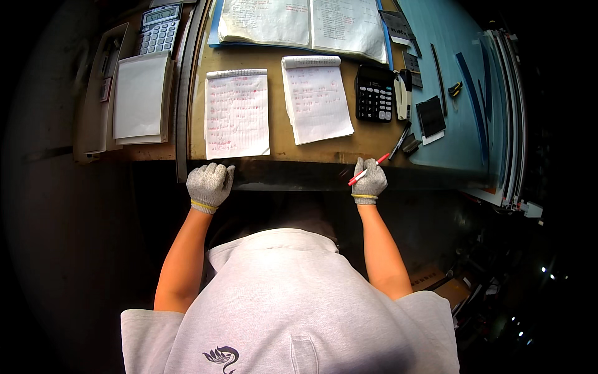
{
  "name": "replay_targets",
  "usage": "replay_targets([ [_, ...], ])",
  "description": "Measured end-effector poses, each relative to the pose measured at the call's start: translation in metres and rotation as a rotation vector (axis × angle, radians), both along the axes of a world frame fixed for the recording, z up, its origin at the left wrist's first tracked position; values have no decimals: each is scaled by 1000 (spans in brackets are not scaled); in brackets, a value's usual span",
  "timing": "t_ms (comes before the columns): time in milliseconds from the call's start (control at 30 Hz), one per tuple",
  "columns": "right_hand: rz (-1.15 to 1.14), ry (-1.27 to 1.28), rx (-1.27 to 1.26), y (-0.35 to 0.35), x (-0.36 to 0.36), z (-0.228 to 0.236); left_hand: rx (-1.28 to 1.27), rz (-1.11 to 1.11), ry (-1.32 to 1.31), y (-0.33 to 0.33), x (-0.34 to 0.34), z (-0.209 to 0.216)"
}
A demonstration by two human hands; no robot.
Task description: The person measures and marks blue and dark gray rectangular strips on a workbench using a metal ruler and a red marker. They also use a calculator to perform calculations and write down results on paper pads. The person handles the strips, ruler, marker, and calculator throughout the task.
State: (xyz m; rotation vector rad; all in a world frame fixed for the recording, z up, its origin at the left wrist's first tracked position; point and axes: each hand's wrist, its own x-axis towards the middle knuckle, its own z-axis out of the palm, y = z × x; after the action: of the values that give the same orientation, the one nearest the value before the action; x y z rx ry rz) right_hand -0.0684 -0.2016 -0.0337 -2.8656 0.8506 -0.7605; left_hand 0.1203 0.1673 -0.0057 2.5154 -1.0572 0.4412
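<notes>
Both my hands wear grey knit gloves with yellow cuff bands. My left hand is closed at the desk's front edge, below the left notepad; its palm side is hidden, so whatever it grips does not show. My right hand, also at the front edge, is closed around a red pen with a white section, which slants up to the right. Red handwriting covers much of the left notepad. Beside it lies a second notepad, slightly tilted, with fewer red lines. A black marker lies just beyond the red pen.
A black calculator and a white stapler lie right of the notepads. Behind them is an open ledger. At left, a silver calculator and blank paper lie beside a tray. Blue strips lie far right.
</notes>
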Motion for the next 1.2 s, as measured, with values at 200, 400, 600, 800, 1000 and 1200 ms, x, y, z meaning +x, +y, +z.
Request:
replay_targets([
  [200,-5,-2,4,0,0,0,13,6,2,0,-1,0],
  [400,5,-11,8,0,0,-2,15,9,-4,1,0,1],
  [600,12,-37,-2,1,0,-3,21,11,-8,2,1,0],
  [800,7,18,-30,-1,1,2,38,-13,-14,-3,0,1],
  [1000,13,10,-20,-2,-2,2,29,-13,-21,-1,-2,-7],
  [1200,15,17,3,0,-1,2,23,-19,-28,-1,0,-4],
])
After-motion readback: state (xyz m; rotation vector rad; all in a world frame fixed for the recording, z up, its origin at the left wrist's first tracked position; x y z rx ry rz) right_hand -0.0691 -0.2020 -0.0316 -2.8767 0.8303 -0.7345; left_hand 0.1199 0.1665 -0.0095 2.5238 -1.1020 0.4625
